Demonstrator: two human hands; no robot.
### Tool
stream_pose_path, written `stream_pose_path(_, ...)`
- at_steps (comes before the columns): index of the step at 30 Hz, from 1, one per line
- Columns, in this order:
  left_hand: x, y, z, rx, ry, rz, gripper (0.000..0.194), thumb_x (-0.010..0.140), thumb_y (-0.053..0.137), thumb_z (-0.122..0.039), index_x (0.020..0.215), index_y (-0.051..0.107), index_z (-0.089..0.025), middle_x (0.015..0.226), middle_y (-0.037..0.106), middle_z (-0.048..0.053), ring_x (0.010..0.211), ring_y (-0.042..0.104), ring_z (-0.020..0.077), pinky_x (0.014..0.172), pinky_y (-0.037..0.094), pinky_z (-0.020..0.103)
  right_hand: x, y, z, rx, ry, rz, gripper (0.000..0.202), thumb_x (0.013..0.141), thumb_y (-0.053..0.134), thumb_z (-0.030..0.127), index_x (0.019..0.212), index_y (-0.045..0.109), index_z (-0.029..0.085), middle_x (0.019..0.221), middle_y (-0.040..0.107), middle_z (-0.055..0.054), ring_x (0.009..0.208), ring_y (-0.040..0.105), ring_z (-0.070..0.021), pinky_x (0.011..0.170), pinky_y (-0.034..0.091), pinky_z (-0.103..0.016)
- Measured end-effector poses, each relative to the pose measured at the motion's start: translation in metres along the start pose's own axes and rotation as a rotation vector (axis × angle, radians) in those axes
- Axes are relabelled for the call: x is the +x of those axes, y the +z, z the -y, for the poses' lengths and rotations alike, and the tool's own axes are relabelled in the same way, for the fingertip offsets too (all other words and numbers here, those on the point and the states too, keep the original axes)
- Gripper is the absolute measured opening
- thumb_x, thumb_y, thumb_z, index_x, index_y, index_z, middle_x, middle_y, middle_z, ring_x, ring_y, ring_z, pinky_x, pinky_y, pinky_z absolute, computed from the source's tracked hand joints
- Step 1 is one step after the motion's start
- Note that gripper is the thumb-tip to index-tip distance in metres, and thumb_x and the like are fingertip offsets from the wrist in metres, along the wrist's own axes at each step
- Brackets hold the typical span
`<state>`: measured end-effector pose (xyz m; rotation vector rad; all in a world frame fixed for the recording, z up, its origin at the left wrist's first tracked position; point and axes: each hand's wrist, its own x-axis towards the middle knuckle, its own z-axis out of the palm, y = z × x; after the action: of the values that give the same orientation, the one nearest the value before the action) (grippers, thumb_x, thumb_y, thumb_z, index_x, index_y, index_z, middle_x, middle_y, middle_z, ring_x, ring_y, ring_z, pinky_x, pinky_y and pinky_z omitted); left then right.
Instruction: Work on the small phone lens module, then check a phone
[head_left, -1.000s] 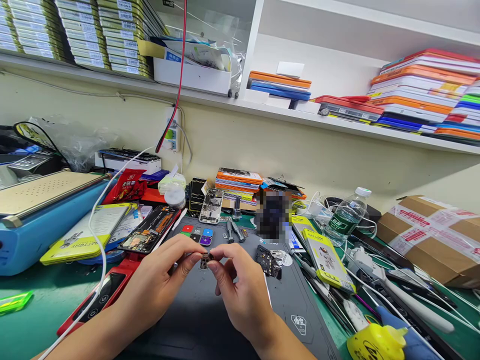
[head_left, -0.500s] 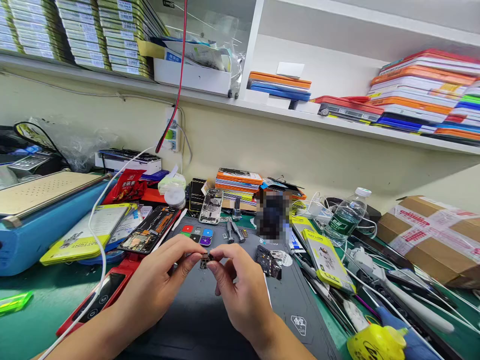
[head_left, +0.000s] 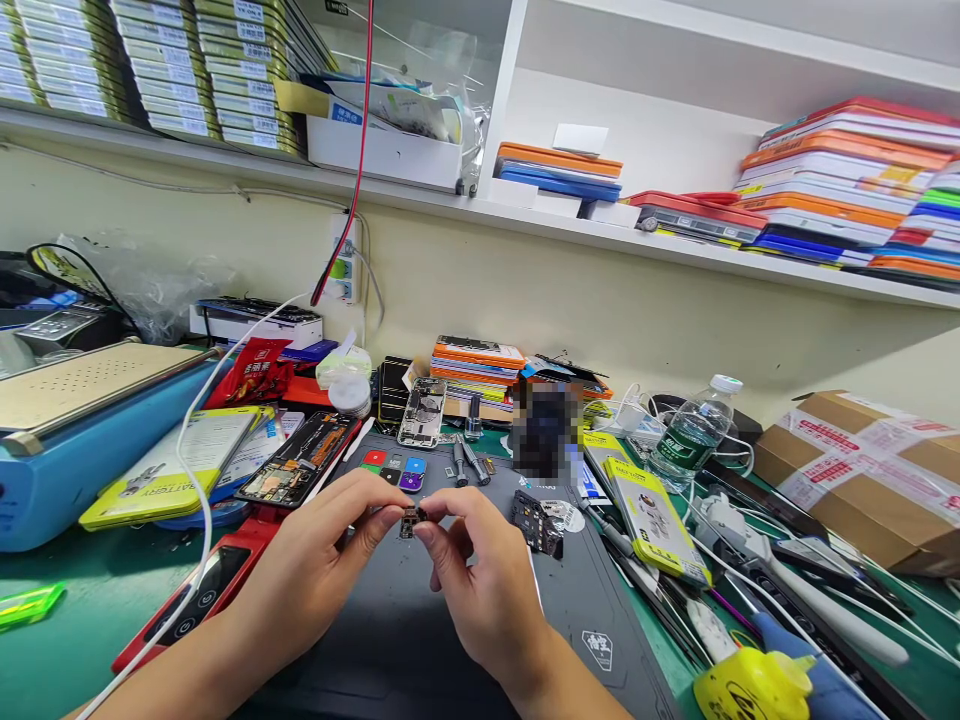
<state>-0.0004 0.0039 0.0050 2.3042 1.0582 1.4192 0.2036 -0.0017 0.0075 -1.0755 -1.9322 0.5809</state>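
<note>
Grey mat (head_left: 600, 580) | left hand (head_left: 319, 560), right hand (head_left: 487, 590) angled inward — fingers (head_left: 448, 562) pinching small part (head_left: 409, 522) — perhaps electronic

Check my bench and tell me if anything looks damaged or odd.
A pixelated patch blots out something over the far edge of the grey mat. Left of the coloured squares, a phone lies opened, its inner parts bare. The small part between left hand and right hand is too tiny to judge.

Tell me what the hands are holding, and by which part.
A small electronic component, pinched at its edges between thumb and forefinger: the left hand on its left side, the right hand on its right.
</note>
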Motion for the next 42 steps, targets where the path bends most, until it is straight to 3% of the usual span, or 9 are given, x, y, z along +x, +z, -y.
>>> stream_pose_path(42,-0.0017,0.0,0.0007,-0.018,-0.043,0.005,0.029,0.114,0.046,-0.017,0.108,0.074,-0.01,0.11,0.059,-0.003,0.106,0.053,-0.0162,0.098,0.039,-0.013,0.0006,-0.0003,-0.0015,-0.013,0.028,0.019,0.043,0.109,0.047,0.045,0.114,0.072,0.01,0.105,0.061,-0.001,0.082,0.052,0.0178,0.065,0.032,0.013)
